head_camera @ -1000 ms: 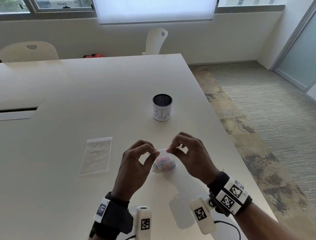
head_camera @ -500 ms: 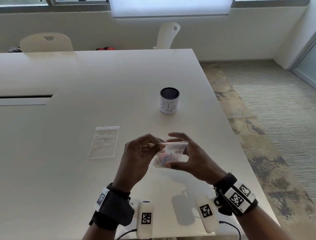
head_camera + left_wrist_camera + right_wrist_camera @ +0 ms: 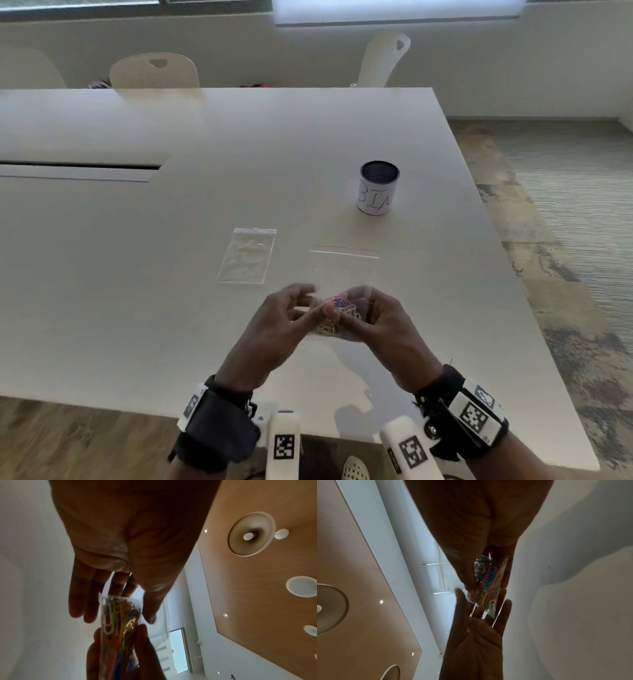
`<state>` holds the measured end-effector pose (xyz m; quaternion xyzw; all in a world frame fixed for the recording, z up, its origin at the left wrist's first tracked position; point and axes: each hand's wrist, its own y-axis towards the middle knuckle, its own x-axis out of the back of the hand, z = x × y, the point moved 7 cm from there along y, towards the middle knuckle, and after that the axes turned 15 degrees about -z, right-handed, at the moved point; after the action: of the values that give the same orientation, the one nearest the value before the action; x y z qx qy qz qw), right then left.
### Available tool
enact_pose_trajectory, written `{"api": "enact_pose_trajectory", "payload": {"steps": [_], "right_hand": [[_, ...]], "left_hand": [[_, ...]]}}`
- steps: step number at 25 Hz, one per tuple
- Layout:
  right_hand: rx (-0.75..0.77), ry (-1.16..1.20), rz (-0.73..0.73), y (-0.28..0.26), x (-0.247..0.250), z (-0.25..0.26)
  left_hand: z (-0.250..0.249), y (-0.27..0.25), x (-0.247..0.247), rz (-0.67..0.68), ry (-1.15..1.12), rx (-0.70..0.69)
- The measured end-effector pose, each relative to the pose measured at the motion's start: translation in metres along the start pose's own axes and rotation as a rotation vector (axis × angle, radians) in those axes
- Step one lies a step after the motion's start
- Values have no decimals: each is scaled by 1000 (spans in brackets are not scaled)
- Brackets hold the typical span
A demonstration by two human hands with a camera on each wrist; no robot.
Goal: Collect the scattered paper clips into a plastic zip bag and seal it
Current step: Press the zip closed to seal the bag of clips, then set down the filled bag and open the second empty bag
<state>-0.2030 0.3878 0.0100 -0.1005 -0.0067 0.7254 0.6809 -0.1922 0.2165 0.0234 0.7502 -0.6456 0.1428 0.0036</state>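
A clear zip bag filled with coloured paper clips hangs over the white table near its front edge. Its red-lined top points away from me. My right hand pinches the clip-filled end between thumb and fingers, as the right wrist view shows with the bag in that pinch. My left hand touches the same end with straight, spread fingers. In the left wrist view the bag lies between the left fingers and thumb. Whether the zip is closed is unclear.
A second, empty zip bag lies flat to the left of the hands. A white cup with a dark mesh rim stands further back on the right. A cable slot cuts the table at the left. Chairs stand behind.
Both hands pinched the bag's top rim before. Now the bag is turned with its top pointing away, and the hands are at its clip-filled end; the left fingers have straightened.
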Motion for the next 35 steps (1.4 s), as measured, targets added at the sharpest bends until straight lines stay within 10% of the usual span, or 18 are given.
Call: {"api": "enact_pose_trajectory", "payload": {"steps": [13, 22, 26, 35], "right_hand": [[-198, -291, -19, 13, -102, -51], [-1, -588, -106, 26, -121, -53], [89, -746, -120, 31, -114, -51], [93, -802, -42, 53, -112, -19]], "left_hand": [[57, 3, 113, -242, 106, 105], [64, 14, 146, -291, 506, -20], [53, 9, 138, -253, 682, -280], [44, 26, 139, -190, 653, -324]]}}
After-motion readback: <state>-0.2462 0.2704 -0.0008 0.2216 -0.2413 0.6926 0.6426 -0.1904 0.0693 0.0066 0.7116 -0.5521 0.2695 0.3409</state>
